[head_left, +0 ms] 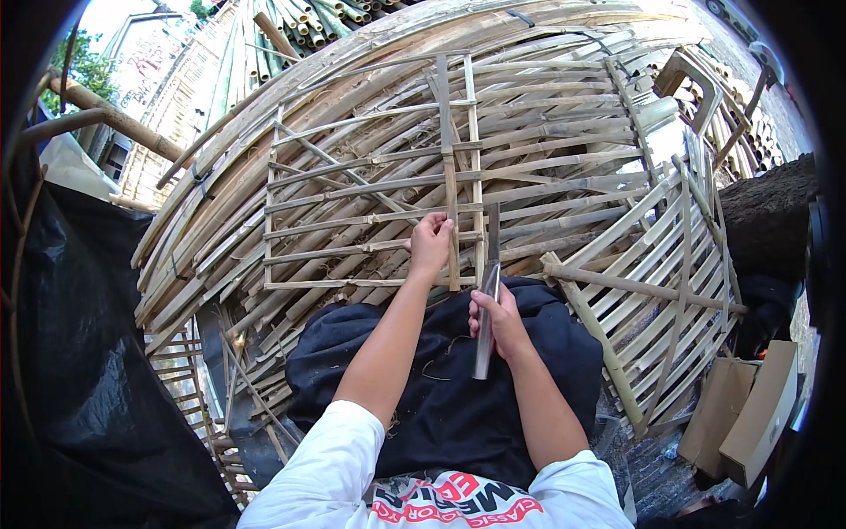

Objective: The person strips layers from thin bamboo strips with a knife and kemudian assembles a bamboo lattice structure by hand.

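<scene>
My left hand [430, 243] is closed on the lower part of a long flat bamboo strip [450, 185] that stands upright in front of me. This strip lies over the crosspieces of a bamboo lattice panel [477, 176], close to the panel's right-hand upright. My right hand [499, 319] grips a knife [491, 275] with a shiny tube-like metal handle. Its dark blade points away from me, just right of the panel's lower right corner, and I cannot tell whether it touches the panel.
Dark cloth [423, 388] covers my lap. A large pile of split bamboo [220, 189] lies beyond the panel. Another bamboo lattice [634, 286] leans at the right, near a thick log [767, 216] and a cardboard box [760, 414]. Black sheeting [88, 353] hangs at the left.
</scene>
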`<action>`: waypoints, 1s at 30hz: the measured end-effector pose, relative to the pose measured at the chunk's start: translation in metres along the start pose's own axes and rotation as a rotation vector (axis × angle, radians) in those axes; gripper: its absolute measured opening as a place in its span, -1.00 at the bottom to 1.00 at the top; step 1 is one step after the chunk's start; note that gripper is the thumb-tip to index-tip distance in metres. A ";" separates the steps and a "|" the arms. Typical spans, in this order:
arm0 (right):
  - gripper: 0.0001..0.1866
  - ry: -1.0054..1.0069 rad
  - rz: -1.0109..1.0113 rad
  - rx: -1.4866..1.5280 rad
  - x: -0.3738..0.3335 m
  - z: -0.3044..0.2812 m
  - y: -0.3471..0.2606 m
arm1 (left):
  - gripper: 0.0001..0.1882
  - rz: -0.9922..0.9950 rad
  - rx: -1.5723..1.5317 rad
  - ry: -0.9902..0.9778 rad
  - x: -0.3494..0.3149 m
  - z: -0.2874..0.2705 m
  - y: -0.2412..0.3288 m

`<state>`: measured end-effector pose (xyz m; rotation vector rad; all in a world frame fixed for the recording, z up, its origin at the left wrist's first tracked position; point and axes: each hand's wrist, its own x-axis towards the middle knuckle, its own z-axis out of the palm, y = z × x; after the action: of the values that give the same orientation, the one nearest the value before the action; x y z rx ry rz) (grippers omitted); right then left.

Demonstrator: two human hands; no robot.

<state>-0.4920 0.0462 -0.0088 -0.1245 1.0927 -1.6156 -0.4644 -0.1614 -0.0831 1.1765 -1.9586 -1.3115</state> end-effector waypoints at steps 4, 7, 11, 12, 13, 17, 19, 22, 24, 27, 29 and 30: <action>-0.70 -0.007 0.024 -0.023 0.001 -0.003 0.001 | -0.80 0.002 -0.070 -0.030 -0.002 0.003 0.008; -0.71 -0.016 0.022 -0.049 0.000 -0.001 0.002 | -0.76 -0.001 -0.058 -0.015 0.006 0.001 0.010; -0.67 -0.026 0.017 -0.055 0.001 0.002 0.003 | -0.70 -0.017 0.061 0.016 0.006 -0.006 0.018; -0.67 -0.028 0.028 -0.054 0.001 0.003 0.004 | -0.67 -0.027 0.075 0.020 0.006 -0.010 0.018; -0.67 -0.035 0.016 -0.058 0.004 0.006 0.001 | -0.65 -0.038 0.090 0.027 0.007 -0.014 0.019; -0.67 0.003 0.007 -0.053 0.001 -0.001 -0.002 | -0.65 -0.024 0.096 0.022 0.000 -0.003 0.035; -0.67 -0.001 0.031 -0.056 0.000 0.000 0.002 | -0.65 -0.022 0.113 0.033 -0.003 -0.007 0.028; -0.68 -0.001 0.030 -0.049 0.000 0.001 0.000 | -0.65 0.010 0.158 0.041 -0.005 -0.007 0.029; -0.69 0.009 0.031 -0.036 0.000 0.001 0.000 | -0.64 0.021 0.195 0.054 -0.006 -0.007 0.031; -0.70 0.010 0.028 -0.023 -0.001 0.002 -0.002 | -0.64 0.049 0.215 0.062 -0.007 -0.008 0.032; -0.70 0.006 0.029 -0.022 0.000 0.002 -0.002 | -0.65 0.061 0.224 0.055 -0.009 -0.009 0.033; -0.70 0.004 0.030 -0.019 0.000 0.002 -0.002 | -0.65 0.060 0.222 0.055 -0.009 -0.011 0.033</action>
<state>-0.4920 0.0453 -0.0064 -0.1171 1.1078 -1.5797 -0.4642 -0.1529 -0.0480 1.2306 -2.1238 -1.0409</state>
